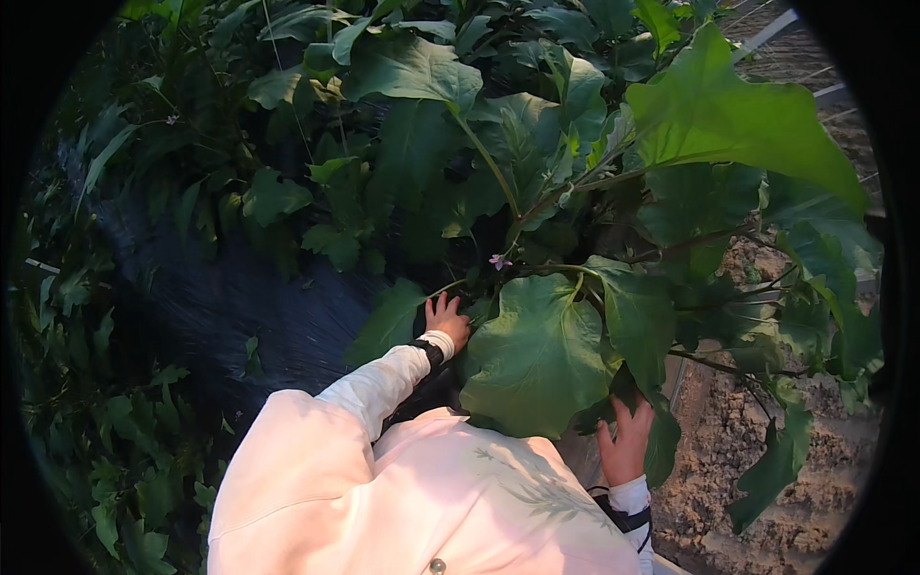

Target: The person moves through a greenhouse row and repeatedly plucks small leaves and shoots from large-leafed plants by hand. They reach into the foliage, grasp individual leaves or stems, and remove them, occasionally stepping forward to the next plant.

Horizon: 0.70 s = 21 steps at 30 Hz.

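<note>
My left hand [447,321] reaches in among the stems and leaves of an eggplant plant, left of a large broad leaf [537,352]. Its fingers are spread, and the tips lie against dark foliage; whether they hold anything cannot be made out. Under the right edge of that leaf is my right hand [627,435], thumb up, beside hanging leaves [636,323]; its fingertips are partly covered, so its hold is unclear. A small purple flower [500,261] hangs above and to the right of my left hand. Thick branching stems [546,203] rise above it.
Dark plastic mulch film [287,316] covers the soil at the left, with more leafy plants [136,460] beyond it. Bare, clumpy soil [762,467] lies at the right. Thin strings [287,86] run down through the upper foliage. A big bright leaf [740,118] stretches across the upper right.
</note>
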Each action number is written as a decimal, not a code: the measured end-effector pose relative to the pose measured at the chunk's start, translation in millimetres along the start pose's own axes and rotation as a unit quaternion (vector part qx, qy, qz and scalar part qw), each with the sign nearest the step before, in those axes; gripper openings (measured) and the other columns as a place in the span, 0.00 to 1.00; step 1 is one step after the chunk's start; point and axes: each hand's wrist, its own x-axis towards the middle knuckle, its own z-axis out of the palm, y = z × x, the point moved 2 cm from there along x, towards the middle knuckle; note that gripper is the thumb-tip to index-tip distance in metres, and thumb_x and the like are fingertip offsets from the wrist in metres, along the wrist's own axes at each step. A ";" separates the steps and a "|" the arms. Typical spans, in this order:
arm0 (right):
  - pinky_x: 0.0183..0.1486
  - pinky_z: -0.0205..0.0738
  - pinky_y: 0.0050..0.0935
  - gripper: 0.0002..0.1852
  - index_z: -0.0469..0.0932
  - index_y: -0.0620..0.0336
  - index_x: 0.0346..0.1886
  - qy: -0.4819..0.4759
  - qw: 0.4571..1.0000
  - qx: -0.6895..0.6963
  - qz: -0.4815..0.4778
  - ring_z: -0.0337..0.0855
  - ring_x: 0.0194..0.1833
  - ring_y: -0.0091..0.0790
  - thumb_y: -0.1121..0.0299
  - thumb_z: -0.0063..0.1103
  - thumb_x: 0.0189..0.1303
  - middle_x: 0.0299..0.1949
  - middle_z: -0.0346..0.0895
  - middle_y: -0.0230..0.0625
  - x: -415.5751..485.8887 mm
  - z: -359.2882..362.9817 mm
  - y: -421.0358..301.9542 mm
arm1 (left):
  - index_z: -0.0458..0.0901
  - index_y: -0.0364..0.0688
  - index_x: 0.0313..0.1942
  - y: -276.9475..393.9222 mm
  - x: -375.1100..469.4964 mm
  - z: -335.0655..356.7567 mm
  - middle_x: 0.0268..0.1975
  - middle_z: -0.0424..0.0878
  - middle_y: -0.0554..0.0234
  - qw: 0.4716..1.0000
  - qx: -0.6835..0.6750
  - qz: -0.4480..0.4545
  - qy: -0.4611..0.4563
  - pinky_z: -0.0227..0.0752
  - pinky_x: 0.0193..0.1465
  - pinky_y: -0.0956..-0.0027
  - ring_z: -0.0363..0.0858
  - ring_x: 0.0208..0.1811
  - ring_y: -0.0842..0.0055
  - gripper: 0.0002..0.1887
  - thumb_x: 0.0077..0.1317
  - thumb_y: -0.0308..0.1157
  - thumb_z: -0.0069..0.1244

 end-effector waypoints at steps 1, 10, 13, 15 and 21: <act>0.68 0.55 0.48 0.27 0.73 0.62 0.58 0.000 1.000 0.007 0.017 0.58 0.66 0.60 0.74 0.63 0.50 0.65 0.58 0.58 -3.0 1.7 4.6 | 0.86 0.52 0.46 -1.6 -4.8 -1.2 0.69 0.63 0.51 1.000 -0.021 0.000 0.013 0.34 0.72 0.33 0.48 0.75 0.49 0.16 0.60 0.42 0.51; 0.69 0.56 0.46 0.26 0.73 0.62 0.57 0.049 0.995 0.092 0.010 0.59 0.67 0.58 0.76 0.63 0.50 0.66 0.58 0.55 -40.1 3.6 57.0 | 0.80 0.43 0.52 -45.3 -62.4 8.8 0.55 0.80 0.52 0.991 -0.052 -0.119 -0.033 0.60 0.66 0.47 0.76 0.59 0.57 0.21 0.57 0.35 0.50; 0.68 0.58 0.45 0.24 0.74 0.64 0.55 0.052 0.989 0.128 0.051 0.61 0.67 0.57 0.77 0.62 0.51 0.66 0.59 0.54 -64.1 -1.6 78.1 | 0.79 0.34 0.49 -68.4 -49.4 -74.2 0.48 0.84 0.47 0.961 -0.225 -0.144 0.072 0.74 0.56 0.66 0.81 0.52 0.58 0.19 0.56 0.30 0.51; 0.67 0.60 0.44 0.22 0.74 0.66 0.54 0.049 0.983 0.153 0.092 0.63 0.66 0.56 0.78 0.61 0.52 0.65 0.61 0.54 -77.1 -0.8 89.9 | 0.83 0.34 0.42 -60.3 -29.7 -153.7 0.37 0.87 0.56 0.917 -0.337 -0.112 0.182 0.76 0.44 0.71 0.84 0.38 0.73 0.12 0.60 0.28 0.48; 0.60 0.68 0.40 0.18 0.76 0.68 0.49 0.064 0.970 0.206 0.113 0.72 0.58 0.52 0.78 0.61 0.52 0.58 0.68 0.50 -97.4 9.4 101.1 | 0.78 0.36 0.47 73.6 0.0 -299.0 0.39 0.84 0.65 0.921 -0.316 0.126 0.191 0.74 0.42 0.75 0.80 0.37 0.81 0.12 0.65 0.30 0.54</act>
